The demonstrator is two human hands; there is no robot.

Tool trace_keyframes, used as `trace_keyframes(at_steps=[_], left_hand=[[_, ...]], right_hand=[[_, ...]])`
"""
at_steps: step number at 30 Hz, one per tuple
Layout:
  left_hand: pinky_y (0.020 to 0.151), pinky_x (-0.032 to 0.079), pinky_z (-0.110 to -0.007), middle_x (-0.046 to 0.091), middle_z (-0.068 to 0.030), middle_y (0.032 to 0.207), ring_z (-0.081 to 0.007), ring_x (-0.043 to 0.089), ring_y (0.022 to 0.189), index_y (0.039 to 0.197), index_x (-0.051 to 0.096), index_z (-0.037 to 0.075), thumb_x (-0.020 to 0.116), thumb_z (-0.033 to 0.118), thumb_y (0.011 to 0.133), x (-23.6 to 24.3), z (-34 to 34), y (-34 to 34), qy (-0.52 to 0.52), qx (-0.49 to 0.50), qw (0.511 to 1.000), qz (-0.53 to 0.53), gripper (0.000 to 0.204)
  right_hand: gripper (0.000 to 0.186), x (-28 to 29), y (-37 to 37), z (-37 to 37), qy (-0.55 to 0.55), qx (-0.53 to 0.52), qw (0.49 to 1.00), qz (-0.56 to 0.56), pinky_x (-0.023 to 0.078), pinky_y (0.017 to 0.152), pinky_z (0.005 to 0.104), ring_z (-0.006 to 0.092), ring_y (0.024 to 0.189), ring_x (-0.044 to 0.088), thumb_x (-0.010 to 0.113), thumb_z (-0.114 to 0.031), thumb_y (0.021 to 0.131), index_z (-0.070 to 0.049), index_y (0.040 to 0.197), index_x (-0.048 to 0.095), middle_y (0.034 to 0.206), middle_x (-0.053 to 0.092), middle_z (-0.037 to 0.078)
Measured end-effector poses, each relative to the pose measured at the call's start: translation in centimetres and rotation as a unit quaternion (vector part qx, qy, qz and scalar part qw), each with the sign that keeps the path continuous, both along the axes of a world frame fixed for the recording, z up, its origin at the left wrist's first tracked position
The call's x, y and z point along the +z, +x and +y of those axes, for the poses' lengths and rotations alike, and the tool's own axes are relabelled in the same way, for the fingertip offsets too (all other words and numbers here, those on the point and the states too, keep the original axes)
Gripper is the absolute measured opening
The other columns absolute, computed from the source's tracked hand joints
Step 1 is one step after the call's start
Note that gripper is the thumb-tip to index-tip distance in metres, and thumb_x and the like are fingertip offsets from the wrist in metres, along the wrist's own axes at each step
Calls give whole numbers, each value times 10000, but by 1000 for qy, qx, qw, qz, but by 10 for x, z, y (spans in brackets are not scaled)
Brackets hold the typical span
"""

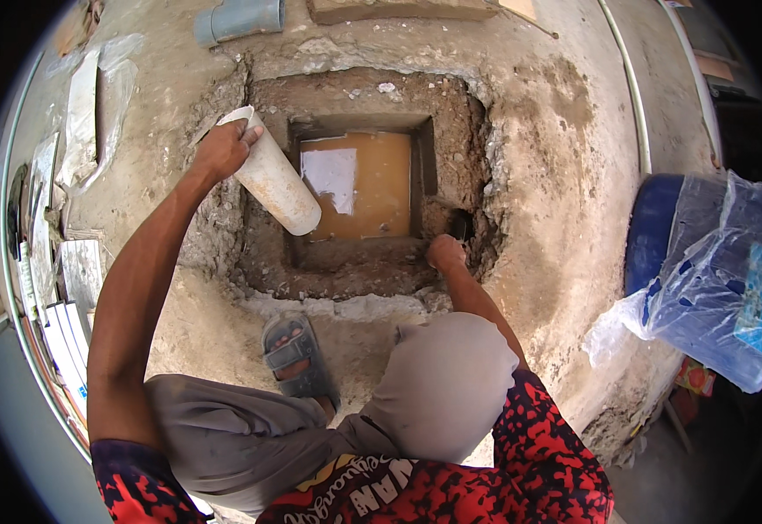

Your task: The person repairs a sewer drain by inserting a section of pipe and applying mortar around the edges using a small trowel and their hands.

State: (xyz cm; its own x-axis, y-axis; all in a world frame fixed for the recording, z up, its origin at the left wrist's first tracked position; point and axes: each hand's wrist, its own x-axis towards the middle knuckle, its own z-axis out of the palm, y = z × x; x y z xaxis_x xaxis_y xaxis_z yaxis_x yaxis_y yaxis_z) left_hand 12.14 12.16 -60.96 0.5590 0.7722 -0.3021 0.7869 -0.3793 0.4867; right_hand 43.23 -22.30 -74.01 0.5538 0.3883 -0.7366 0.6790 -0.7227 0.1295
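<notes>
My left hand (224,150) is closed round the upper end of a white plastic pipe (278,179) with brownish stains. Tilted, the pipe slants down to the right, its lower end over the left edge of a square pit (429,162). Muddy brown water (385,188) stands in the pit and reflects a bright patch. At the pit's near right corner, my right hand (447,253) is curled into a fist beside a dark round hole (461,224) in the earth wall. What it holds, if anything, is hidden.
Broken concrete edges (372,306) surround the dug-out earth. A grey pipe fitting (241,21) and a block (398,10) lie beyond it. On the right stands a blue container (651,223) under clear plastic sheeting (704,271). Boards and strips (66,341) lie left. My sandalled foot (295,354) is nearby.
</notes>
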Motion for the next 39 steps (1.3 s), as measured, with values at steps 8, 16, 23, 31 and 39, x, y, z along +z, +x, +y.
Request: trace_keyframes(at_steps=[8, 16, 23, 31, 39], left_hand=[[835, 461, -486, 645, -290, 974, -448, 614, 949, 1017, 628, -31, 492, 427, 967, 1, 5, 12, -23, -12, 1000, -5, 481], [733, 444, -455, 640, -239, 835, -387, 626, 792, 925, 603, -4, 480, 475, 965, 2, -14, 26, -7, -38, 999, -18, 495], [797, 466, -450, 659, -255, 922, -411, 638, 875, 1052, 630, -7, 488, 463, 965, 2, 0, 14, 4, -45, 999, -7, 499], [788, 446, -471, 639, -268, 909, -424, 620, 889, 999, 604, -32, 491, 471, 967, -2, -5, 8, 4, -58, 998, 10, 517], [734, 438, -467, 617, -259, 849, -421, 602, 812, 952, 588, -15, 496, 437, 974, -7, -10, 15, -10, -61, 998, -26, 462]], right_hand=[[302, 15, 0, 0, -24, 65, 998, 11, 534, 910, 420, 346, 1082, 649, 571, -146, 850, 5, 1084, 688, 1138, 670, 209], [244, 30, -16, 19, 68, 215, 974, 33, 550, 871, 415, 336, 1040, 664, 581, -106, 829, 20, 1005, 692, 1070, 684, 216], [253, 40, 7, 24, -36, 173, 984, 12, 557, 859, 390, 306, 1082, 656, 561, -171, 899, -37, 1044, 718, 1143, 677, 171], [218, 23, -14, -1, 71, 250, 965, 40, 565, 813, 424, 333, 992, 683, 561, -108, 828, -14, 940, 722, 1026, 697, 214], [256, 13, 23, 20, -60, 244, 968, 15, 560, 826, 387, 294, 1030, 680, 580, -152, 856, -93, 1056, 728, 1086, 711, 111]])
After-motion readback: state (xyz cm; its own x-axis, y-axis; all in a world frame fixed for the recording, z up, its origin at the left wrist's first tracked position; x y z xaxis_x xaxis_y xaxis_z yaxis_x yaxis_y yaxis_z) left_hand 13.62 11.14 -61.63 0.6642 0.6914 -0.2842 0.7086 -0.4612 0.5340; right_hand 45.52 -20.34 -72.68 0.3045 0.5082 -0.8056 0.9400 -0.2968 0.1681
